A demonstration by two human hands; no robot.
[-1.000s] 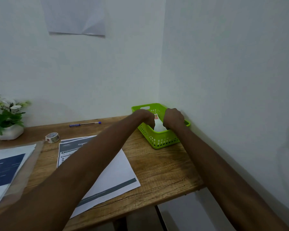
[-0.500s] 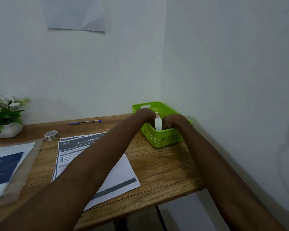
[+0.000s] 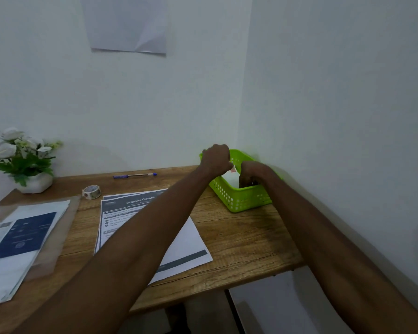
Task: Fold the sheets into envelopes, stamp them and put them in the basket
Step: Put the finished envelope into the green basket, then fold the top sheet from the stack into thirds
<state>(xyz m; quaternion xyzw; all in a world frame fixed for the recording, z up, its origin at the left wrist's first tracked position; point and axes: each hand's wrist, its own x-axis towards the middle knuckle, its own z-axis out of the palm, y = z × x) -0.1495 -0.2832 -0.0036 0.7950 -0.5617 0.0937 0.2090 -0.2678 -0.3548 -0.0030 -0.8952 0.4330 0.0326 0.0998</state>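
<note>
Head cam view, so you're looking down my arms at the green basket (image 3: 241, 201), which sits at about 3 o'clock on the wooden desk (image 3: 246, 237), tucked into the corner where the two walls meet. Inside it there's a white folded envelope (image 3: 230, 177) with a bit of red or pink showing at its top edge, pretty blurry so I can't say if that's the stamp. My left hand (image 3: 215, 159) is up over the basket's 9 o'clock rim with the fingers curled into a fist, right by the envelope's top edge, but honestly I can't tell whether it's actually pinching the paper or just next to it. My right hand (image 3: 252, 173) is down in the basket toward the 3 o'clock side, fingers curled under and pointing down, and same deal, the grip is hidden so I can't tell if it's got anything. Moving out from there: a stack of printed sheets (image 3: 186, 239) headed "Organize Clothes" lies mid-desk under my left forearm. At 12 o'clock from the sheets there's a blue pen (image 3: 134, 175) along the back edge, and a roll of tape (image 3: 91, 192) at roughly 11. Over at 9 o'clock is a clear folder (image 3: 51, 237) with more papers and a dark blue page, and behind it a white pot of white flowers (image 3: 22, 160). One loose sheet (image 3: 128, 24) is stuck up on the wall.
</note>
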